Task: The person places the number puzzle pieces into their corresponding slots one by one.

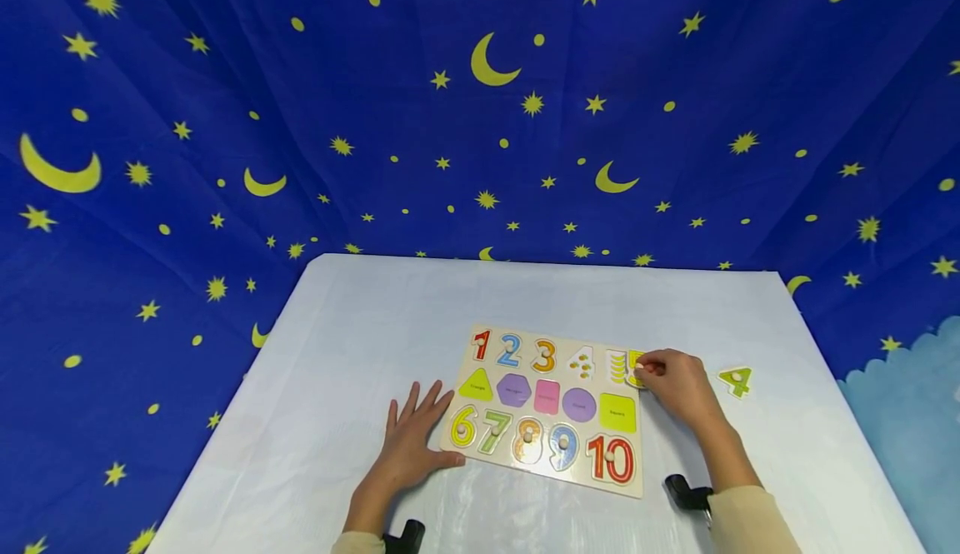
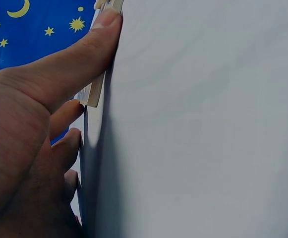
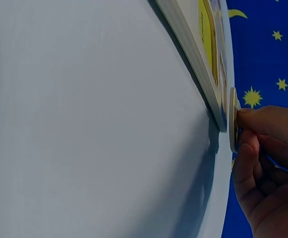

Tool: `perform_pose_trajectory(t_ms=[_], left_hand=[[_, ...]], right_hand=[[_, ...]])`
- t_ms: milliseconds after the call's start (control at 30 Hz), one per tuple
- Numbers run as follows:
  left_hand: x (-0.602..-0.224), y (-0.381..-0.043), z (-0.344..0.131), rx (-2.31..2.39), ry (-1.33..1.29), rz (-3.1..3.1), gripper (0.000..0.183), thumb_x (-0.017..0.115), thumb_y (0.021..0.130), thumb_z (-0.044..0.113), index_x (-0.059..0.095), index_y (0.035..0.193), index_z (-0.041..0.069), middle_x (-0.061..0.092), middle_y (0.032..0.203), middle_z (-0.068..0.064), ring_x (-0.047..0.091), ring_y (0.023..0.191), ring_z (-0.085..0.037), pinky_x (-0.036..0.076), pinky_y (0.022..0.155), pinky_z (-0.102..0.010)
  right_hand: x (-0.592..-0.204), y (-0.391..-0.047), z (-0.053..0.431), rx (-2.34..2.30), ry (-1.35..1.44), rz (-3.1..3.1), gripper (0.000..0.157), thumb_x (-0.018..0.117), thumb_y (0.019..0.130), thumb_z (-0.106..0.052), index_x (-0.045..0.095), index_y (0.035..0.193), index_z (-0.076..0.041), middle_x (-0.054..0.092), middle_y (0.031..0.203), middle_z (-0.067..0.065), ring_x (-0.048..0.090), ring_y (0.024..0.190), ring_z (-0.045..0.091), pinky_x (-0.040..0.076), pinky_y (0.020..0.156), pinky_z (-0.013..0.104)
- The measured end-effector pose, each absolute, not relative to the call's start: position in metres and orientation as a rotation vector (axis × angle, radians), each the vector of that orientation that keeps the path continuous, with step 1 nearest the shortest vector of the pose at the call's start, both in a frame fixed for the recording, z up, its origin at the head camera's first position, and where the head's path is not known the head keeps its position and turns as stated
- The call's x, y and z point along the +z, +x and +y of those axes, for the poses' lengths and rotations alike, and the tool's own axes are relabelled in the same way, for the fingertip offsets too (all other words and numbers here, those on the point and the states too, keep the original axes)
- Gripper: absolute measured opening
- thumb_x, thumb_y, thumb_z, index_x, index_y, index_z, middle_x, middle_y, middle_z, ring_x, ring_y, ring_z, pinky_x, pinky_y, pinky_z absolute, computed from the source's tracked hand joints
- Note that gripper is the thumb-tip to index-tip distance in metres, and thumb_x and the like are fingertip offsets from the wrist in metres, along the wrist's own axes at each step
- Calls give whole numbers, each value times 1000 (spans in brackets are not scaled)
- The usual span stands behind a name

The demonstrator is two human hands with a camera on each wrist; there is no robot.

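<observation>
A wooden number puzzle board [image 1: 555, 477] lies on the table, with pieces 1, 2, 3 in its top row and 6 to 10 along the bottom. My right hand [image 1: 678, 387] pinches the yellow number 5 piece [image 1: 635, 369] over the right part of the five slot [image 1: 617, 364]. In the right wrist view that piece [image 3: 233, 119] is seen edge-on beside the board's corner. My left hand [image 1: 412, 441] spreads its straight fingers at the board's left edge, thumb against the lower left corner. The four slot [image 1: 581, 362] shows its printed picture.
A green number 4 piece [image 1: 737, 381] lies on the white table [image 1: 375, 312], right of my right hand. Blue cloth [image 1: 420, 121] with yellow moons and stars hangs behind and at the sides. Black wrist devices [image 1: 686, 494] sit by both wrists.
</observation>
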State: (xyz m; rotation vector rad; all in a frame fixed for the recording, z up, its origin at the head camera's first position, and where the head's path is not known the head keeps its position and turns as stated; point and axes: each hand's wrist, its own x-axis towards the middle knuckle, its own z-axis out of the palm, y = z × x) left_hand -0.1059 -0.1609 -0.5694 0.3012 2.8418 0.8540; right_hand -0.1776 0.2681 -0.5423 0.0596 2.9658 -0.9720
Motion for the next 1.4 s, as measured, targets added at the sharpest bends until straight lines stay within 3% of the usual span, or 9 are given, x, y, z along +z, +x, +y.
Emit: perform_pose_trajectory(t_ms=[900,1400], left_hand=[[-568,-108,-160,837,290,2851,105,81,60,59,39,149,22,23,157,1,1,145,-29,-9,111,-56],[-570,-106,-160,820,265,2842,105,82,60,59,39,149,23,23,157,1,1,146,-29,-8,111,-56]], right_hand=[[-547,-187,241,-976,-49,2982,21,71,86,-15,71,99,1,63,82,6,53,75,21,47,67,34],[-545,-184,240,-953,4,2962,27,72,85,-20,69,104,0,61,86,8,53,79,24,46,70,36]])
